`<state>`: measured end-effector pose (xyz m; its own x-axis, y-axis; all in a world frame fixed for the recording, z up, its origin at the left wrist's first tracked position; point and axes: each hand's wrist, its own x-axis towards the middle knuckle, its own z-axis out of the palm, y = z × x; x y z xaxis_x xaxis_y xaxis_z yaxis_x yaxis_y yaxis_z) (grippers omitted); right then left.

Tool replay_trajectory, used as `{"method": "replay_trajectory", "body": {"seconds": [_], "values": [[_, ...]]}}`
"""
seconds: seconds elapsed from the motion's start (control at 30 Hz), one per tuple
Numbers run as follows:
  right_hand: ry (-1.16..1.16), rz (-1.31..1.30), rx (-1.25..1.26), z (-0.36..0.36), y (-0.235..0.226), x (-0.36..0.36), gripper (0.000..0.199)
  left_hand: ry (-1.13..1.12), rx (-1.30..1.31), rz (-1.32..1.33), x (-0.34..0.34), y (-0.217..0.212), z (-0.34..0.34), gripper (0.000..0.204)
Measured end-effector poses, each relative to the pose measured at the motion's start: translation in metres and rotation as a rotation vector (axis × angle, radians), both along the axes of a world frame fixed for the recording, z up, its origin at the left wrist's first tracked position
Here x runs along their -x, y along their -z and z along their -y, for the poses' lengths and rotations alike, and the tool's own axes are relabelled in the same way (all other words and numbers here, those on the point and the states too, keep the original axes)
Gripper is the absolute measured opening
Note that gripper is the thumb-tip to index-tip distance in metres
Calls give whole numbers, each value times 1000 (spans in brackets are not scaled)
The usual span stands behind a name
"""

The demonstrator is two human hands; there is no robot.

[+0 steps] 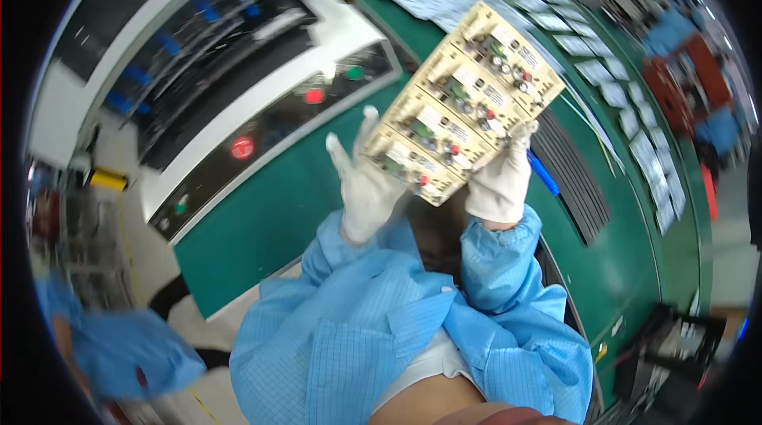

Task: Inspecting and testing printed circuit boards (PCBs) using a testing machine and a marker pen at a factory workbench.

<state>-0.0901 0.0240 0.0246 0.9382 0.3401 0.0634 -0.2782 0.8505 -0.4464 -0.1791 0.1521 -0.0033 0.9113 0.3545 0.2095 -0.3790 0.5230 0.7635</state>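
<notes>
A beige circuit board panel (464, 100), made of several joined boards with small components, is raised and tilted in front of me. My right hand (502, 175), in a white glove, grips its lower right edge; the thumb shows at the edge and the other fingers are hidden behind. At the panel's lower left edge is my left hand (365, 187), also gloved in white. Its thumb and a finger are stretched out and apart. Part of that hand lies behind the panel's corner, so whether it touches the board is unclear.
To the left stands a white machine with a red button (242, 148) and a green button (354, 73). A black ribbed strip (571, 175) and a blue pen-like tool (544, 173) lie on the green table (246, 242). Rows of silvery packets (591, 72) line the far right. Another person (119, 346) is at lower left.
</notes>
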Motion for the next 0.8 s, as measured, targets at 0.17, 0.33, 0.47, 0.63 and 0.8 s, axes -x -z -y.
{"method": "replay_trajectory", "body": {"seconds": [0.17,0.33,0.47,0.63,0.8], "values": [[1,-105,-680,86,-12,5,54,314,276,120,-65,-34,57,53],[1069,299,521,175,-23,54,33,468,267,30,-91,-62,95,55],[1884,336,1463,165,-24,78,14,525,272,-61,-95,-65,134,59],[1898,297,1385,168,-16,71,13,590,180,-73,-89,-67,165,63],[1878,261,1260,172,-15,68,17,574,119,-81,-99,-59,185,61]]}}
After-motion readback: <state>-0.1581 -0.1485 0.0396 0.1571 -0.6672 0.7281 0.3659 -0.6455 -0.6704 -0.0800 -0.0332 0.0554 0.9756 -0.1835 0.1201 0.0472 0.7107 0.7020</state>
